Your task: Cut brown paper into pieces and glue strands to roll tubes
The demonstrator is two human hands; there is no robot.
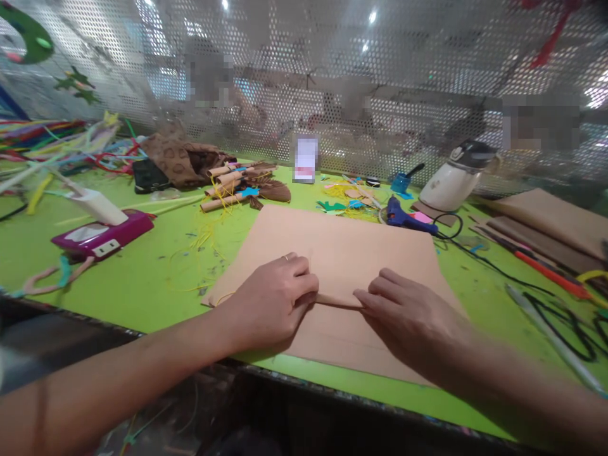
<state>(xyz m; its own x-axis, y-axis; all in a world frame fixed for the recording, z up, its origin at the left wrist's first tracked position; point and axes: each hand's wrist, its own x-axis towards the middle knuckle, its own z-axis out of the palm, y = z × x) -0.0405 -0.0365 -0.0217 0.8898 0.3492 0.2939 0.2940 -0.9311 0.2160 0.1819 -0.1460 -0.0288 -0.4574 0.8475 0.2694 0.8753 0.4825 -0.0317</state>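
A large sheet of light brown paper [351, 247] lies flat on the green table in front of me. Across it runs a thin roll of brown paper [339, 302], showing between my two hands. My left hand [280, 297] has its fingers curled down on the left end of this roll. Opposite it, my right hand [403, 304] pinches the right end, thumb and fingers pressed together. Both hands rest on the sheet, and their palms hide the ends of the roll.
Brown paper tubes [225, 199] lie behind the sheet at left, near a purple power strip [104, 235]. To the right are a blue glue gun [408, 217] with its cord, a white kettle [451, 180] and an orange-handled tool [551, 273]. A phone [305, 158] stands against the perforated screen.
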